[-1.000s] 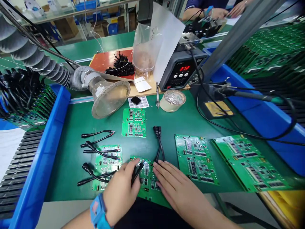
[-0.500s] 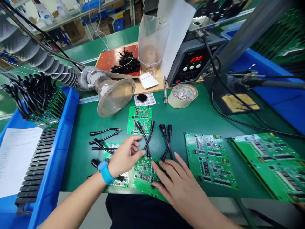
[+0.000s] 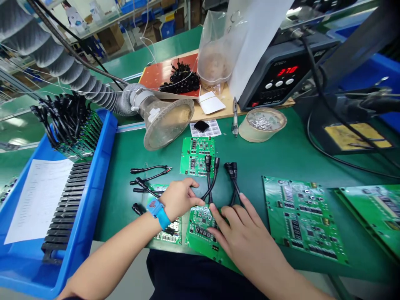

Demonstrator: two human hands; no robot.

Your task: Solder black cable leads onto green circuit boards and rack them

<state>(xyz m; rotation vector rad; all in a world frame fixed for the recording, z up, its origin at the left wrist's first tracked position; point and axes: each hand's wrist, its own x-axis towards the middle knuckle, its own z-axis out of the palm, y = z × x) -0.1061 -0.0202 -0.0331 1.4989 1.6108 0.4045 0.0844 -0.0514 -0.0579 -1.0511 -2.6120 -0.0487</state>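
My left hand point(image 3: 179, 198), with a blue-strapped watch point(image 3: 159, 214) on the wrist, is at the top left corner of a green circuit board point(image 3: 200, 233). Its thumb touches the board's edge beside the base of a black cable pair point(image 3: 211, 183); its curled fingers are partly hidden. Spread over the board's right part is my right hand point(image 3: 240, 227), index fingertip at the cable base and thumb lower on the face. Just beyond it lies another crossed black cable pair point(image 3: 231, 175). Under my left wrist, a further board point(image 3: 175, 233) shows in part.
Several loose black cables point(image 3: 150, 170) lie left. Another board point(image 3: 197, 156) sits ahead, with more boards point(image 3: 306, 221) at right. A funnel-shaped hood point(image 3: 168, 125), solder tin point(image 3: 262, 125), soldering station point(image 3: 281, 79) and blue bin point(image 3: 103, 154) surround the area.
My view has shifted, so the bench appears further right. My left thumb has come to the board's top edge, and my right index fingertip has moved up to the cable base. The cables have swung slightly.
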